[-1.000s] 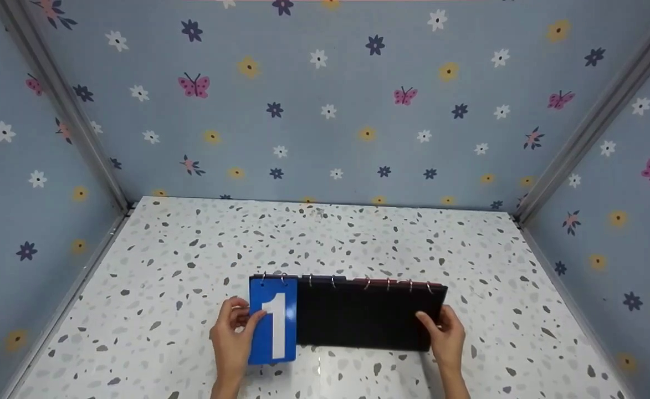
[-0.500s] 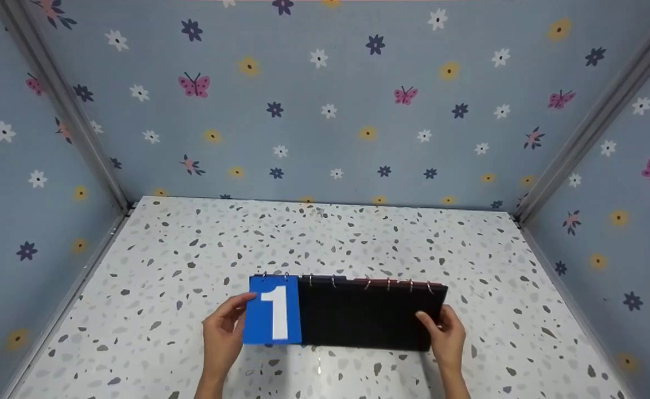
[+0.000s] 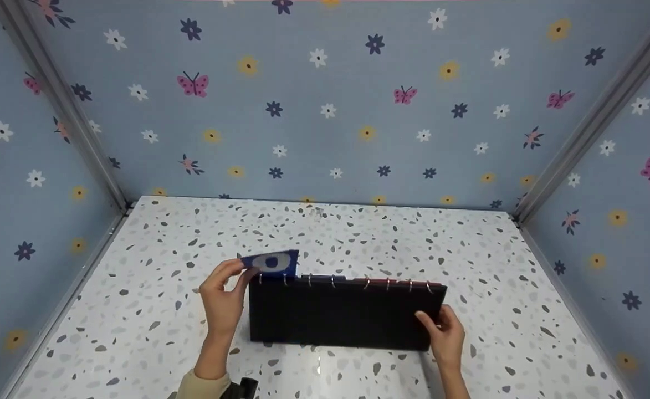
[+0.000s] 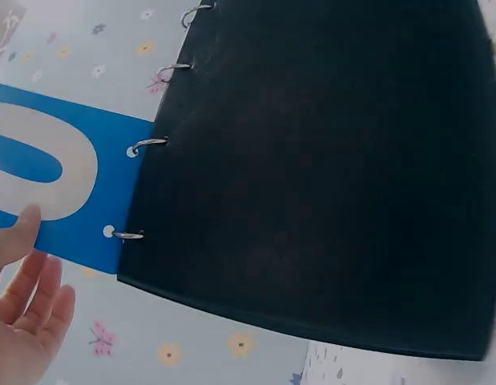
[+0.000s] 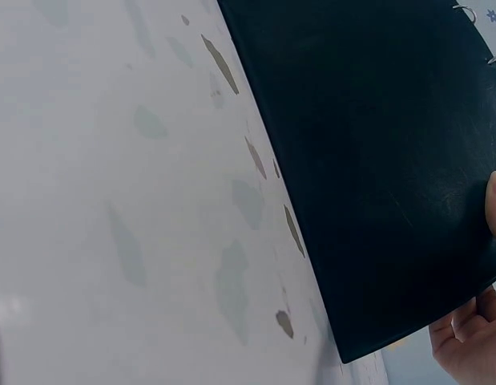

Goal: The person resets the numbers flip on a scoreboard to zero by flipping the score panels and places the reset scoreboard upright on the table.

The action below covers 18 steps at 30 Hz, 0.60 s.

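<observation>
A black flip scoreboard (image 3: pixel 347 316) with metal rings along its top edge stands on the speckled table. My left hand (image 3: pixel 222 296) pinches a blue number card (image 3: pixel 288 261) at the board's top left. That card is swung up over the rings and shows a white 0; in the left wrist view the thumb lies on the card (image 4: pixel 79 176) near the digit. My right hand (image 3: pixel 445 335) grips the board's right edge, thumb on the black face and fingers behind. In the right wrist view the board's lower corner (image 5: pixel 344 345) is close to the table surface.
The white speckled tabletop (image 3: pixel 325 233) spreads around the board. A blue flowered back panel (image 3: pixel 325 111) rises behind it, with side panels (image 3: pixel 624 221) left and right in grey frames. A dark strap (image 3: pixel 241 388) shows at the left sleeve.
The blue card with the 1 hung down on the board's front; my left hand has lifted the card stack up and over the rings, baring the black face. The right hand stays put.
</observation>
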{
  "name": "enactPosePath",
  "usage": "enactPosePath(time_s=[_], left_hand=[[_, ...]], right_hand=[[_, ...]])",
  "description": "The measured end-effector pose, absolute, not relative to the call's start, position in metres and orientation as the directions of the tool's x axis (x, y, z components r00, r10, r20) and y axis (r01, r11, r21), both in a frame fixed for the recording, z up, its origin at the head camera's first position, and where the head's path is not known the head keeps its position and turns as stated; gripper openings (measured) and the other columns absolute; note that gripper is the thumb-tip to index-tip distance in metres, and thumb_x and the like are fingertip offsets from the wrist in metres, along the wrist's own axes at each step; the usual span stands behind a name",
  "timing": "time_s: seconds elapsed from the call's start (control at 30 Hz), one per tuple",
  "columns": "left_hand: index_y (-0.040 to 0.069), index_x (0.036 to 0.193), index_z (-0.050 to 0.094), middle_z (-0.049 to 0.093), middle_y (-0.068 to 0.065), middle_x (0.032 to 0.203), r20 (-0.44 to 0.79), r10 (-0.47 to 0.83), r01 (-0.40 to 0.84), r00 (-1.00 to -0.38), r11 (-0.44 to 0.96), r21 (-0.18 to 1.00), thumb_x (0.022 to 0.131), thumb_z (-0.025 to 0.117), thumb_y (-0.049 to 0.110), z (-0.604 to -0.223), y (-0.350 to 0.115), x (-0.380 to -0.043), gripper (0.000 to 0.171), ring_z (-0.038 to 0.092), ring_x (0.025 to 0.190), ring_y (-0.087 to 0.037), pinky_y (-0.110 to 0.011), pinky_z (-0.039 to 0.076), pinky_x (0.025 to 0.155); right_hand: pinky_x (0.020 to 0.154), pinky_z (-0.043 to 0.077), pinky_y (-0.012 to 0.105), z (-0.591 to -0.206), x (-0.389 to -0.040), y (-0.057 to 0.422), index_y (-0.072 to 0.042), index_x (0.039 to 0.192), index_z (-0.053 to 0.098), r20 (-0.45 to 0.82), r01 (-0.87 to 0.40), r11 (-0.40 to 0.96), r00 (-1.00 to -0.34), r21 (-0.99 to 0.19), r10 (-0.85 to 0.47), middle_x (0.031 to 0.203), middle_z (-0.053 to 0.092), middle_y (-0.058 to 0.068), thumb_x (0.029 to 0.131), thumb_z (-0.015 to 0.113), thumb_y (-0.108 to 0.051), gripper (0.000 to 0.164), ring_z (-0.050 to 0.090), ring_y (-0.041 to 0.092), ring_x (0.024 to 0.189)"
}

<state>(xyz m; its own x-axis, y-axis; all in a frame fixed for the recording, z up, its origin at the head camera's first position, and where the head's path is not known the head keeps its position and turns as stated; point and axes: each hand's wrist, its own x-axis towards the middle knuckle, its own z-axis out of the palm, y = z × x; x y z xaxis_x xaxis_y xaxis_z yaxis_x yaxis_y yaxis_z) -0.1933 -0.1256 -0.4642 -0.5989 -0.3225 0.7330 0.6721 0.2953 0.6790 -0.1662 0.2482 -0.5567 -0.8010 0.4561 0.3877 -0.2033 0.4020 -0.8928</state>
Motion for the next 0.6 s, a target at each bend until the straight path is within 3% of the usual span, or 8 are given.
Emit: enactPosePath(time_s=[0.27, 0.5, 0.6], left_hand=[[-0.004, 0.083, 0.068, 0.065, -0.010, 0.074, 0.701, -0.305, 0.578, -0.645, 0.406, 0.708, 0.072, 0.072, -0.001, -0.459, -0.125, -0.217, 0.012, 0.060, 0.068, -0.019, -0.018, 0.044, 0.070], [-0.005, 0.088, 0.067, 0.065, -0.012, 0.077, 0.635, -0.299, 0.471, -0.713, 0.467, 0.748, 0.075, 0.072, 0.002, -0.459, -0.124, -0.230, 0.015, 0.059, 0.069, -0.019, -0.021, 0.044, 0.067], [-0.006, 0.091, 0.066, 0.065, -0.014, 0.079, 0.592, -0.301, 0.421, -0.748, 0.474, 0.773, 0.075, 0.072, 0.002, -0.459, -0.123, -0.235, 0.018, 0.059, 0.069, -0.021, -0.028, 0.046, 0.066]], right_hand=[[0.055, 0.042, 0.016, -0.568, -0.171, 0.255, -0.005, 0.084, 0.061, 0.400, -0.242, 0.373, -0.806, -0.896, 0.437, 0.071, 0.062, 0.004, 0.072, 0.076, -0.011, 0.020, 0.056, 0.010, 0.061], [0.056, 0.044, 0.016, -0.601, -0.185, 0.270, -0.012, 0.085, 0.061, 0.427, -0.235, 0.431, -0.795, -0.871, 0.430, 0.071, 0.061, 0.000, 0.072, 0.077, -0.018, 0.022, 0.057, 0.008, 0.062], [0.056, 0.044, 0.016, -0.576, -0.175, 0.259, -0.007, 0.084, 0.061, 0.399, -0.207, 0.423, -0.807, -0.882, 0.436, 0.071, 0.062, 0.002, 0.072, 0.076, -0.013, 0.020, 0.056, 0.008, 0.061]])
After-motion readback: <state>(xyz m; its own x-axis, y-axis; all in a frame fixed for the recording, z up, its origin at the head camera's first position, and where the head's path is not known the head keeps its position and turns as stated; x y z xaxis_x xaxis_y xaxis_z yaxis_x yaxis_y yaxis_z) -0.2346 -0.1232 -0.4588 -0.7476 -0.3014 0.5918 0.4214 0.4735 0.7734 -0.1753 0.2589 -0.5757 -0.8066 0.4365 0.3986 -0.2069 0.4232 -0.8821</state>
